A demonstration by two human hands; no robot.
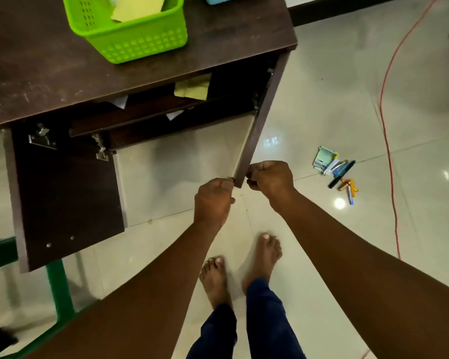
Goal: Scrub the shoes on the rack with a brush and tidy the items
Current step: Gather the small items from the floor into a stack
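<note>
A dark brown cabinet point(130, 73) stands in front of me with both doors swung open. My right hand point(270, 178) and my left hand point(213, 200) both grip the free end of the right door point(259, 120), one on each side of its edge. The left door point(68, 198) hangs wide open, its metal hinges showing. Inside, a yellow cloth point(192, 88) and scraps of white paper lie on a shelf. No shoes or brush show in this view.
A green basket point(140, 42) with yellow cloths sits on the cabinet top. Pens and small items point(337, 174) lie scattered on the glossy tiled floor to the right. An orange cable point(385, 130) runs across the floor. A green metal frame point(57, 288) stands at lower left. My bare feet are below.
</note>
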